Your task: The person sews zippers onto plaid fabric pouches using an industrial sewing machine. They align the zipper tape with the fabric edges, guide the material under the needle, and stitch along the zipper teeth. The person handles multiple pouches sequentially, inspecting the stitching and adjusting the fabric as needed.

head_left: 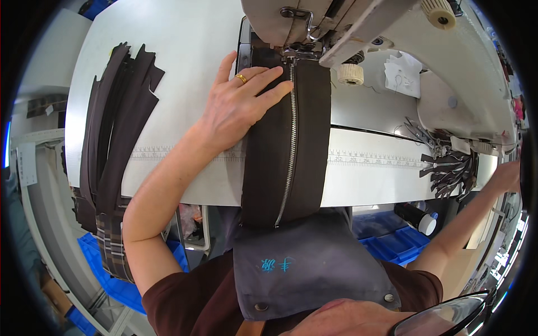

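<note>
A dark brown fabric panel (266, 168) lies on the white table, its near end hanging over the edge toward my lap. Down its length runs a metal-toothed zipper (292, 129). The panel's far end is under the presser foot (301, 54) of the sewing machine (381, 45). Fingers apart, my left hand (238, 101) rests flat on the left part of the panel, its fingertips beside the zipper near the foot. At the far right rim, my right hand (507, 176) is beside the machine's right end; its fingers are cut off from view.
Dark fabric strips (115, 123) are piled on the left of the table. Zippers (454, 171) lie bunched at the right, near scissors (420, 133). A ruler tape (375, 158) crosses the tabletop. Below are blue trays (398, 246) and a black bottle (414, 217) with a white cap.
</note>
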